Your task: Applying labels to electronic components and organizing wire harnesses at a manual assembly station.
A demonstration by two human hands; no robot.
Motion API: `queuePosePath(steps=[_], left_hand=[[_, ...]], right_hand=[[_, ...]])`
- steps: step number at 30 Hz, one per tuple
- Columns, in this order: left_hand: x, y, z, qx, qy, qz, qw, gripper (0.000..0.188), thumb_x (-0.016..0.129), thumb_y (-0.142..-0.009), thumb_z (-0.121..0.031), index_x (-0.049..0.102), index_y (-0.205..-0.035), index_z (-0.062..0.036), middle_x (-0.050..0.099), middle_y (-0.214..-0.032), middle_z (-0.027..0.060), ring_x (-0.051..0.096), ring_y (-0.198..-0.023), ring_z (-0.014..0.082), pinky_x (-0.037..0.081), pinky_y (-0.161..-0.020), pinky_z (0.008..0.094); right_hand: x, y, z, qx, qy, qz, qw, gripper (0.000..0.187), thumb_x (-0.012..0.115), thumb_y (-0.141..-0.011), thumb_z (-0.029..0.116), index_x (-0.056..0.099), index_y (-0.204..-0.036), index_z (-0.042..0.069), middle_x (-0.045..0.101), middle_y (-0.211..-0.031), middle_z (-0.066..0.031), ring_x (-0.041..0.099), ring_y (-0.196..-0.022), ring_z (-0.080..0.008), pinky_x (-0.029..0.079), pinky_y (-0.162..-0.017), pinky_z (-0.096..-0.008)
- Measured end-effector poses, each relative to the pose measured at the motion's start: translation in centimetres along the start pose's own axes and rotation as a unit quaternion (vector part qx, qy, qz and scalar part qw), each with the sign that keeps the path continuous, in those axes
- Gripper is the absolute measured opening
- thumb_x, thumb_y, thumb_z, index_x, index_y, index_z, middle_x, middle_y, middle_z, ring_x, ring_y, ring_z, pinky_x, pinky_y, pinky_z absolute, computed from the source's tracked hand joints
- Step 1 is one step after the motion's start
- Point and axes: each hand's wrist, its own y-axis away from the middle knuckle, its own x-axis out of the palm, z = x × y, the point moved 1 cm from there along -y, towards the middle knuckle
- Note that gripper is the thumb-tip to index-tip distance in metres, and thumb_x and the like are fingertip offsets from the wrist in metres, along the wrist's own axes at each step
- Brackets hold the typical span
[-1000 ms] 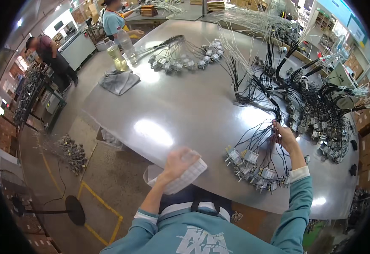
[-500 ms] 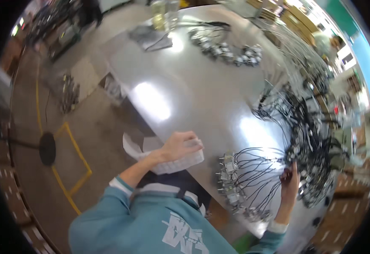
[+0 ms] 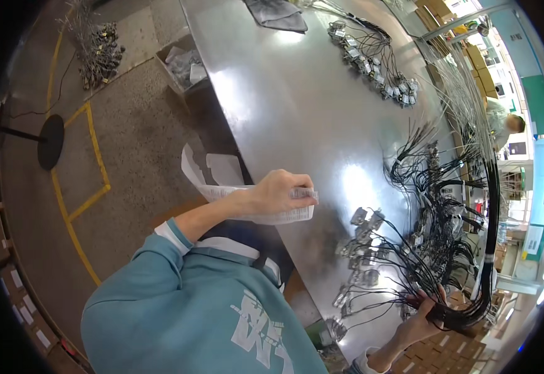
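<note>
My left hand (image 3: 282, 192) is closed on a strip of white printed label sheet (image 3: 222, 193), whose loose ends curl out over the table's near edge. At the right, my right hand (image 3: 422, 318) grips a thick bundle of black cables (image 3: 485, 290), which bends upward beyond the hand. From this bundle thin black leads fan out to several small silver metal parts (image 3: 362, 249) near the table's front edge. Beside the bundle lies a tangled heap of more black cables (image 3: 437, 218).
The metal table (image 3: 297, 118) carries another row of silver parts with leads (image 3: 371, 65) and a dark grey cloth (image 3: 276, 14) at the far side. A box with plastic bags (image 3: 184, 68) stands left of the table. Another person (image 3: 502, 124) is at the far right.
My right hand has lifted the cable bundle and pulled it, dragging the silver parts out of their row. My left hand still holds the label sheet. The view has shifted.
</note>
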Motion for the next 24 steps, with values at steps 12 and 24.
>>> queuePosePath(steps=[12,24], left_hand=[[-1.2,1.1,-0.2,-0.006,0.001,-0.015,1.000,0.030,0.081,-0.096,-0.031,0.071,-0.101,-0.0032,0.077,-0.086,0.0183,0.076,-0.078,0.0352,0.058,-0.072,0.0403],[-7.9,4.4,2.2,-0.147,-0.056,-0.069,0.985,0.025,0.085,-0.094,-0.023,0.075,-0.103,-0.0019,0.079,-0.088,0.0076,0.074,-0.080,0.0120,0.059,-0.069,0.0303]], right_hand=[[0.7,-3.9,-0.7,0.001,-0.025,0.008,1.000,0.035,0.064,-0.108,0.016,0.063,-0.137,-0.004,0.075,-0.095,-0.0131,0.069,-0.072,-0.0186,0.057,-0.068,-0.0301],[6.7,-0.1,-1.9,0.002,-0.152,0.134,0.979,0.041,0.067,-0.109,0.022,0.060,-0.137,-0.007,0.079,-0.097,-0.0136,0.076,-0.076,-0.0195,0.063,-0.072,-0.0304]])
